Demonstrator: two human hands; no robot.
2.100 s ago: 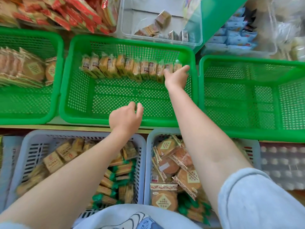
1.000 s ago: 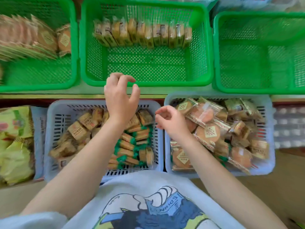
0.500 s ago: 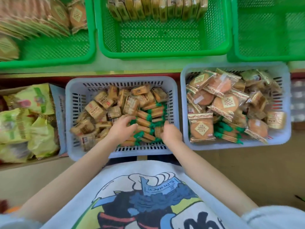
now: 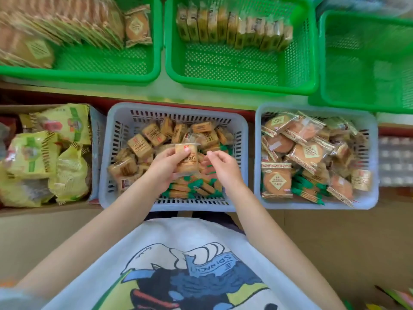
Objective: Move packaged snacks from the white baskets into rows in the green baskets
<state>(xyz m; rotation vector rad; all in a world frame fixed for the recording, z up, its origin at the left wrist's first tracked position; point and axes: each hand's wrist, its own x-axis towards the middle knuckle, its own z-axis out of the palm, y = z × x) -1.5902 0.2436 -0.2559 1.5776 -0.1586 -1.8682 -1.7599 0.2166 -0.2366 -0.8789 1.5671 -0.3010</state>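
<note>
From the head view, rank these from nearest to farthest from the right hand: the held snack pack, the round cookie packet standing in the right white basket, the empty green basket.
1. Snack pack, just left, in the left hand.
2. Round cookie packet, to the right hand's right.
3. Empty green basket, far upper right.

Left hand [image 4: 166, 168] grips a snack packet [image 4: 186, 158] above the white basket [image 4: 116, 139].

Three green baskets [image 4: 241, 82] are set side by side on a pale green shelf [image 4: 165, 90]. Two white baskets [image 4: 174, 204] are placed below its front edge; their support is not visible.
</note>
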